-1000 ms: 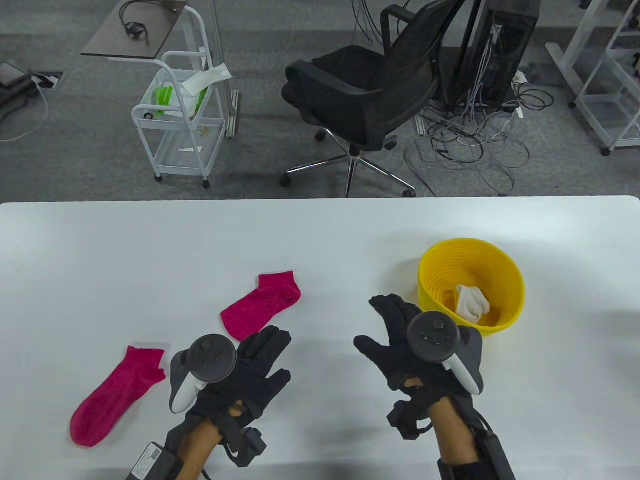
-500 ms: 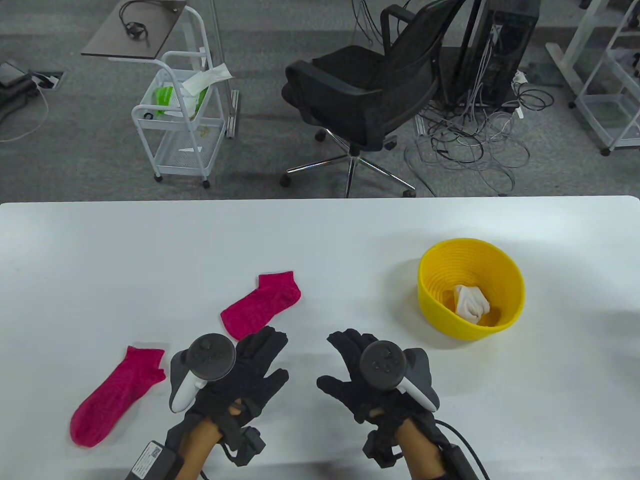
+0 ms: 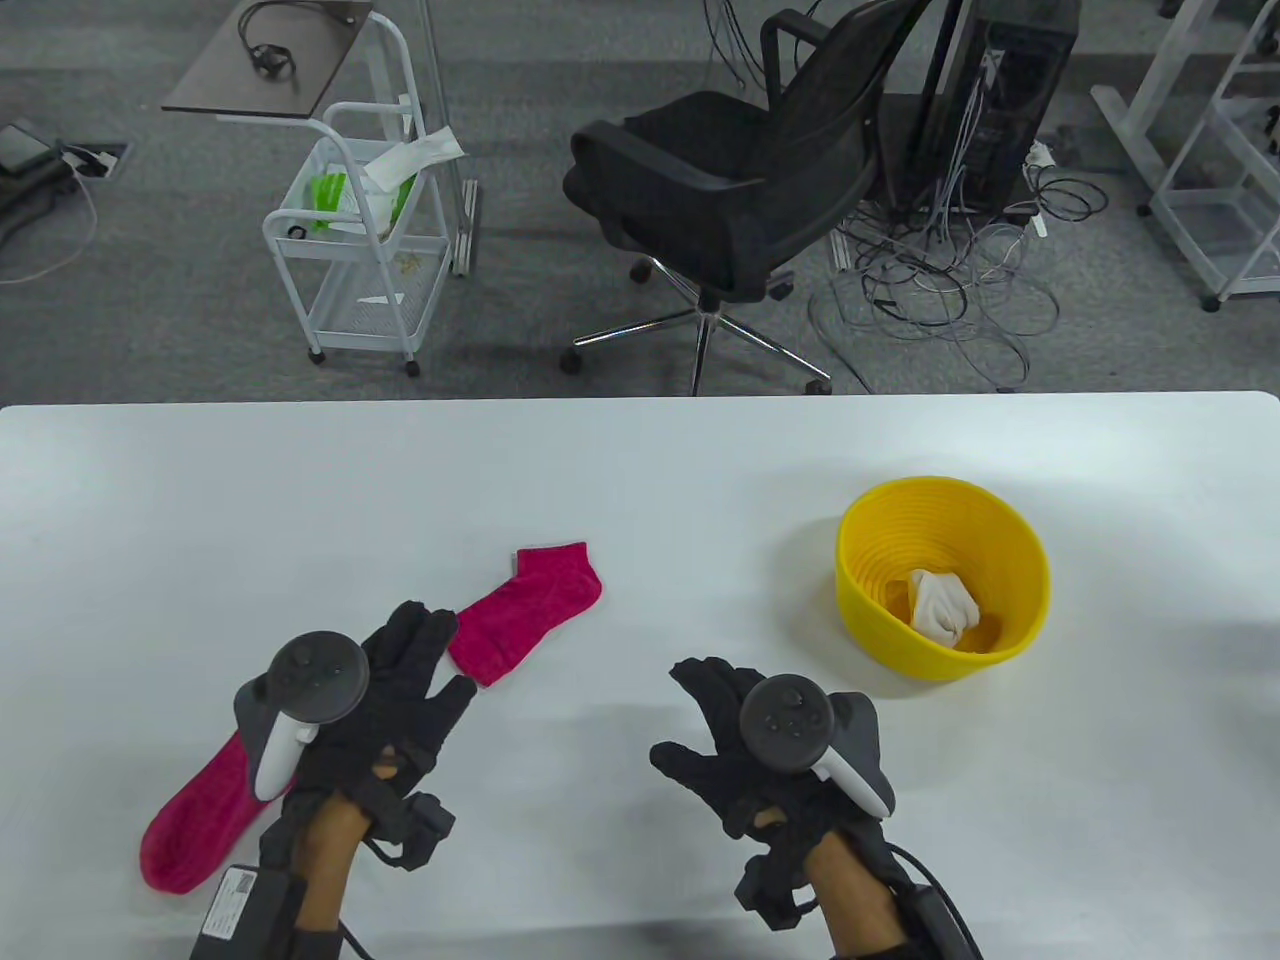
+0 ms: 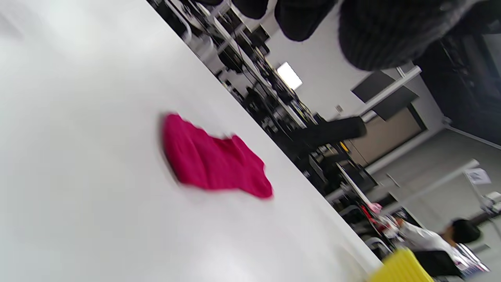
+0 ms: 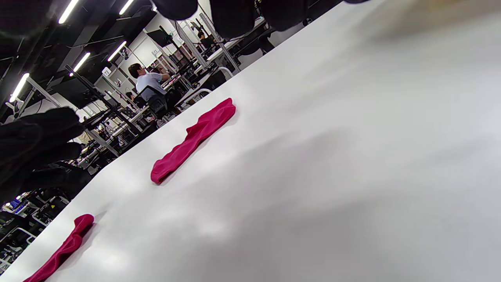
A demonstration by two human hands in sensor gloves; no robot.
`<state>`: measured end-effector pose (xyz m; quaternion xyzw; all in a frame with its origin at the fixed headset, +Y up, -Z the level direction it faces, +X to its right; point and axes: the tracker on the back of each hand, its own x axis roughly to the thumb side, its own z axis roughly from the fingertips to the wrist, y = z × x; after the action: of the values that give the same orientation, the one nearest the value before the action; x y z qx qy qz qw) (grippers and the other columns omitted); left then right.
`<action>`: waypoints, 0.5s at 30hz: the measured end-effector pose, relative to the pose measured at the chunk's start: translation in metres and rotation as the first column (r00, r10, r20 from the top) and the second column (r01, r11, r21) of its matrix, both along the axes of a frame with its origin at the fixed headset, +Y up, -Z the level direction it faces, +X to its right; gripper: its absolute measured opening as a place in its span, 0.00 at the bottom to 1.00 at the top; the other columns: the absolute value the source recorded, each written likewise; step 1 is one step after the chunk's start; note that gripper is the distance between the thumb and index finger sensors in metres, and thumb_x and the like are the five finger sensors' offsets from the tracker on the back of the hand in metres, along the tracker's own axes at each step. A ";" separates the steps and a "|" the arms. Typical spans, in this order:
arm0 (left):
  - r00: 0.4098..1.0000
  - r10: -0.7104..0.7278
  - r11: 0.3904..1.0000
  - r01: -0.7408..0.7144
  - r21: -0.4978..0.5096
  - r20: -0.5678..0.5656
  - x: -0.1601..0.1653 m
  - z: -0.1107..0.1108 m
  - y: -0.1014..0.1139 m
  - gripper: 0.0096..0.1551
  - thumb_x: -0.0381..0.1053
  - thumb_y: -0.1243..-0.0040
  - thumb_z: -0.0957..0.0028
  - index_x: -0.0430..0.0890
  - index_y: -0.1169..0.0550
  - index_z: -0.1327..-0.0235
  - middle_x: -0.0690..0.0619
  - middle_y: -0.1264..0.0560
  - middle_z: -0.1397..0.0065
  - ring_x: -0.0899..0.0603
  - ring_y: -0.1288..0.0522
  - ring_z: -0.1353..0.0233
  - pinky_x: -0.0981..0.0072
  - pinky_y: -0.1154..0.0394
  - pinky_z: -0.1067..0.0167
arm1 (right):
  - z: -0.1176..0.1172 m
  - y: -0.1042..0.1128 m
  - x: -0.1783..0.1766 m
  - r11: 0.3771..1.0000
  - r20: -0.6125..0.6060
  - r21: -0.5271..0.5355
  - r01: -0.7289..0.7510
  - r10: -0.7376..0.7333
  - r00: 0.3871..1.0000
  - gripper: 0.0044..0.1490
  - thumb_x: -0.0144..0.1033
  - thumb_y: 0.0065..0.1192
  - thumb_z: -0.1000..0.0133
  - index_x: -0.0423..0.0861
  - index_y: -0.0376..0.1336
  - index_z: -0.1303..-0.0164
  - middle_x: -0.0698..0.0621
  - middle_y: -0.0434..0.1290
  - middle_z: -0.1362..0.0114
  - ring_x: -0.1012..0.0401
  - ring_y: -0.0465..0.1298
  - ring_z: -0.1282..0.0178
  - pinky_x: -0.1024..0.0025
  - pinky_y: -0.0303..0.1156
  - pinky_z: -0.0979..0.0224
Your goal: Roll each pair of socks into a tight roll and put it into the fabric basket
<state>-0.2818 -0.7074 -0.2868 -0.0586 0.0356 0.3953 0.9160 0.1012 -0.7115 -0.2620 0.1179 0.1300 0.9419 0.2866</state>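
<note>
Two magenta socks lie flat on the white table (image 3: 640, 470). One sock (image 3: 530, 608) sits left of centre, also seen as the sock (image 4: 213, 162) and the sock (image 5: 193, 139). The other sock (image 3: 195, 815) lies at the front left, partly under my left hand, and shows as the sock (image 5: 58, 250). My left hand (image 3: 405, 665) hovers between them, fingers spread, its fingertips near the toe end of the centre sock. My right hand (image 3: 705, 715) is open over bare table, holding nothing. The yellow basket (image 3: 1000, 545) at the right holds a white sock roll (image 3: 942, 603).
Beyond the table's far edge stand a black office chair (image 3: 720, 190), a white wire cart (image 3: 360, 250) and a tangle of cables (image 3: 940, 280) on the floor. A person sits at a distant desk (image 5: 146, 82).
My left hand has shifted left and forward, now covering the cuff end of the front-left sock. My right hand came back from the basket toward the front centre of the table.
</note>
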 end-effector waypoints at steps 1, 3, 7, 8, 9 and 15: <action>0.999 -0.011 1.000 0.011 0.004 -0.041 -0.010 -0.001 0.000 0.42 0.65 0.41 0.58 0.60 0.36 0.26 0.56 0.50 0.14 0.41 0.52 0.15 0.41 0.53 0.25 | 0.000 0.001 0.000 1.000 -0.001 -0.004 0.000 0.000 1.000 0.59 0.80 0.50 0.57 0.60 0.43 0.19 0.51 0.50 0.12 0.45 0.51 0.11 0.31 0.49 0.21; 0.996 -0.025 1.000 0.024 -0.015 -0.090 -0.024 -0.003 -0.002 0.42 0.64 0.41 0.58 0.60 0.36 0.26 0.56 0.49 0.15 0.41 0.51 0.16 0.42 0.51 0.25 | 0.000 0.000 0.000 1.000 -0.001 -0.011 0.000 0.000 1.000 0.58 0.79 0.50 0.57 0.60 0.43 0.19 0.51 0.51 0.12 0.45 0.52 0.11 0.32 0.49 0.21; 0.976 -0.042 0.996 0.025 -0.083 -0.211 -0.058 -0.005 -0.015 0.40 0.61 0.43 0.56 0.58 0.36 0.27 0.54 0.48 0.15 0.40 0.48 0.17 0.44 0.47 0.27 | 0.000 -0.001 -0.001 1.000 -0.006 -0.028 -0.004 0.004 1.000 0.58 0.79 0.51 0.57 0.60 0.43 0.19 0.52 0.51 0.12 0.45 0.52 0.11 0.32 0.50 0.21; 0.973 -0.044 0.996 0.024 -0.090 -0.227 -0.062 -0.005 -0.017 0.39 0.60 0.43 0.55 0.57 0.35 0.27 0.54 0.47 0.15 0.40 0.47 0.18 0.44 0.46 0.27 | 0.000 -0.001 -0.001 1.000 -0.006 -0.030 -0.004 0.004 1.000 0.58 0.79 0.51 0.56 0.60 0.43 0.20 0.51 0.51 0.12 0.45 0.52 0.11 0.32 0.50 0.21; 0.962 -0.064 0.992 0.033 -0.120 -0.265 -0.071 -0.005 -0.022 0.38 0.59 0.43 0.55 0.57 0.34 0.27 0.53 0.46 0.16 0.39 0.45 0.19 0.45 0.44 0.28 | 0.000 -0.002 -0.002 0.999 -0.008 -0.036 -0.006 0.006 1.000 0.58 0.79 0.51 0.57 0.60 0.43 0.19 0.51 0.51 0.12 0.45 0.52 0.11 0.32 0.50 0.21; 0.884 -0.326 0.933 0.245 -0.262 -0.334 -0.084 -0.005 -0.036 0.34 0.52 0.41 0.54 0.59 0.31 0.30 0.53 0.41 0.18 0.41 0.36 0.26 0.50 0.35 0.34 | 0.000 -0.002 -0.003 0.999 -0.016 -0.045 -0.012 0.012 1.000 0.58 0.78 0.51 0.56 0.60 0.44 0.20 0.52 0.52 0.12 0.45 0.53 0.11 0.32 0.51 0.21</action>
<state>-0.3659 -0.7433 -0.2921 -0.0741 0.2588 0.2530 0.9293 0.0983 -0.7138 -0.2622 0.1182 0.1540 0.9395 0.2824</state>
